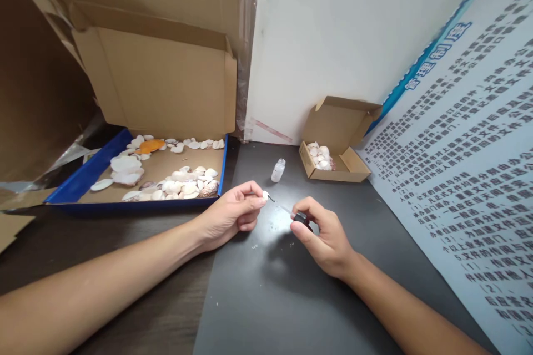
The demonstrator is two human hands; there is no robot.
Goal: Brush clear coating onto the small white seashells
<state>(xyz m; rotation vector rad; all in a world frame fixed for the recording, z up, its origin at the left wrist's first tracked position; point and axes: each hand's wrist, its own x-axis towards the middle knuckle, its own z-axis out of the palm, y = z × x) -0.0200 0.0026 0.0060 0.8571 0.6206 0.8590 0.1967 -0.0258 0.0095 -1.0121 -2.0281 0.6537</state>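
Note:
My left hand (pixel 239 208) pinches a small white shell (pixel 265 195) between thumb and fingertips. In my right hand (pixel 322 233) is the black cap of a brush applicator (pixel 301 218). Its thin stem points left, and the dark bristle tip lies close against the shell; whether they touch I cannot tell. Just behind the hands a small clear bottle (pixel 278 171) stands uncapped on the dark grey mat (pixel 258 299).
A blue-edged cardboard tray (pixel 224 169) with many shells stands on the left, its brown lid (pixel 175 83) raised. At the back right an open small carton (pixel 339 173) holds more shells. A white panel (pixel 333 28) and a printed sheet (pixel 470 150) border the work area.

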